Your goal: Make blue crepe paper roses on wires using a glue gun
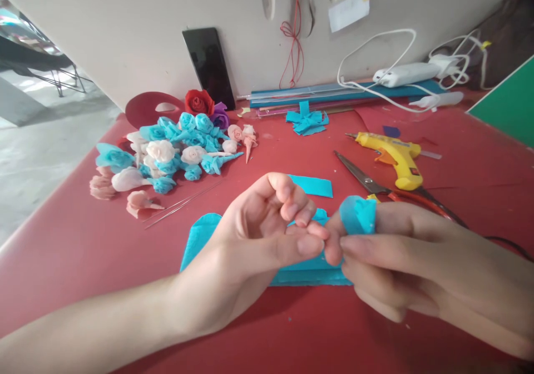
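Note:
My right hand (396,257) pinches a small curled piece of blue crepe paper (359,216), shaped like a petal, which stands up above the thumb. My left hand (267,235) meets it fingertip to fingertip, its thumb and fingers pressed together; whatever may be in that pinch is hidden. Beneath both hands lie a folded sheet of blue crepe paper (200,243) and a cut blue strip (312,186). On the left sits a heap of paper roses, among them a white rose (161,151), a blue rose (162,183) and a pink rose (141,202).
To the right lie a yellow glue gun (392,154) and scissors (367,180) with red handles. Blue paper scraps (307,119) are further back. A phone (208,65) leans on the wall, and a white power strip (406,74) with cables is at the back right. Thin wires (179,204) lie left.

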Tool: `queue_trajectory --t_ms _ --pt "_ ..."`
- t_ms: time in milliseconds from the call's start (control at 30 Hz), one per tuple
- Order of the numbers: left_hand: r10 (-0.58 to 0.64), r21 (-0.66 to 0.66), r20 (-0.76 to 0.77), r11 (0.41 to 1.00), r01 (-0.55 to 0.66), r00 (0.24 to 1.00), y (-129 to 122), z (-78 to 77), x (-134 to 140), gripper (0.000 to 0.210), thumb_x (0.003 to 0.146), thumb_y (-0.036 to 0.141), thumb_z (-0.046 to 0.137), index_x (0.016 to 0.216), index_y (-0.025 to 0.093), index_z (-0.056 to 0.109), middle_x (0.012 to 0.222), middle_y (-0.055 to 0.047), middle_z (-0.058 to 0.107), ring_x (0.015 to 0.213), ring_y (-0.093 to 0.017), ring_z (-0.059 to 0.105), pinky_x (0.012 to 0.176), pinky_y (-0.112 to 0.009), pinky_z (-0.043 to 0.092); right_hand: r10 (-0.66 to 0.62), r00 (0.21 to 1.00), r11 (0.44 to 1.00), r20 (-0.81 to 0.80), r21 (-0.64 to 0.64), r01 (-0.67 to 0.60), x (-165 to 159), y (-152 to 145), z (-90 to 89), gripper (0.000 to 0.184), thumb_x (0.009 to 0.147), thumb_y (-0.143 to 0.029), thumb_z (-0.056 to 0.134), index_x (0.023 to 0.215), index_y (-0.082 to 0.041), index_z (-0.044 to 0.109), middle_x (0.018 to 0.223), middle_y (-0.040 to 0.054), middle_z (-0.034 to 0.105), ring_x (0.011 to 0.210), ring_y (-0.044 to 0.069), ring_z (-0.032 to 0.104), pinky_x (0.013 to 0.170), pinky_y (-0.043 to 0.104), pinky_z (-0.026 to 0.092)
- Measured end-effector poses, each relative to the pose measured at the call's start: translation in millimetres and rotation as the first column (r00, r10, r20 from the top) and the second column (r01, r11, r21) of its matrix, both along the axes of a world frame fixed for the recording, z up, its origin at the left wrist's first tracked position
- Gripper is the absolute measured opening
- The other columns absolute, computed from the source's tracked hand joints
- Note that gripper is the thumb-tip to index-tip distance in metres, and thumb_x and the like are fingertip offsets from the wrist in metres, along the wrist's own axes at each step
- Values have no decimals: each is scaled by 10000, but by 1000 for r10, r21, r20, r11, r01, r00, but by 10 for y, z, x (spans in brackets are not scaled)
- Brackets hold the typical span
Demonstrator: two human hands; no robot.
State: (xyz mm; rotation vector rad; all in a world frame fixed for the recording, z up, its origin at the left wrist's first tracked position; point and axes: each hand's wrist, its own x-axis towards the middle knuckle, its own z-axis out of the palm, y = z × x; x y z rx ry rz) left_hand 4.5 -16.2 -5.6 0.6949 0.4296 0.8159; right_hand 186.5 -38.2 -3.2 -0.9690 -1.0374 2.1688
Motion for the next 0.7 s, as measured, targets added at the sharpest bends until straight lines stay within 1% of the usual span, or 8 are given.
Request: queue_trajectory --t_ms 133,433,500,567,600,633,667,700 --pt "-1 13 2 1000 1 1000 10 -14 10 252 773 -64 551 760 161 440 734 46 421 702 -45 566 664 -158 496 -6 1000 1000 -8 -13 6 -11 0 -5 231 930 -206 466 781 -227 642 506 -64 460 456 29 358 477 110 323" --pt "4 38 -5 999 -4 1000 16 -27 -8 250 774 -83 505 754 159 442 727 49 434 697 -40 582 666 -159 508 -20 998 999 -51 -50 18 7 -1 -35 239 918 -183 478 768 -213 662 505 -55 475 450 23 362 466 91 332" --pt "58 94 -48 994 -53 997 62 -10 -17 264 751 -102 510 743 156 455 712 55 434 686 -28 558 648 -133 506 -12 999 998 -47 -61 9 -1 0 -18 217 914 -187 474 793 -210 652 507 -52 475 450 27 354 464 102 326" --pt "139 211 -95 970 -117 986 144 -1 -31 283 721 -123 525 735 154 474 701 58 443 679 -22 525 633 -107 500 0 1000 999 -8 -41 -1 -17 15 4 179 898 -216 475 816 -216 634 500 -53 453 443 40 343 454 129 323" --pt "191 282 -112 947 -153 975 195 -4 -40 285 711 -124 537 730 155 480 699 59 449 677 -22 508 628 -102 498 -5 999 1000 52 17 4 -22 30 10 163 881 -242 478 814 -220 626 487 -55 432 432 49 336 440 148 318" --pt "229 334 -139 927 -173 963 248 -12 -51 287 704 -120 550 727 157 481 696 61 452 665 -22 491 624 -100 492 -41 983 990 178 139 16 -22 53 9 162 861 -274 478 802 -222 619 467 -56 408 417 61 333 421 168 307" --pt "262 375 -160 908 -187 952 299 -25 -63 280 704 -107 565 737 160 486 702 60 457 679 -26 493 622 -97 483 -122 933 953 338 302 16 -14 83 -1 168 833 -305 484 771 -220 616 456 -52 398 406 72 339 407 188 295" --pt "280 391 -197 901 -186 940 344 -42 -76 273 702 -97 572 733 159 484 706 58 462 688 -28 493 623 -95 471 -250 838 881 485 472 -10 3 122 -21 179 800 -337 502 727 -213 608 450 -44 398 403 84 351 401 208 281"
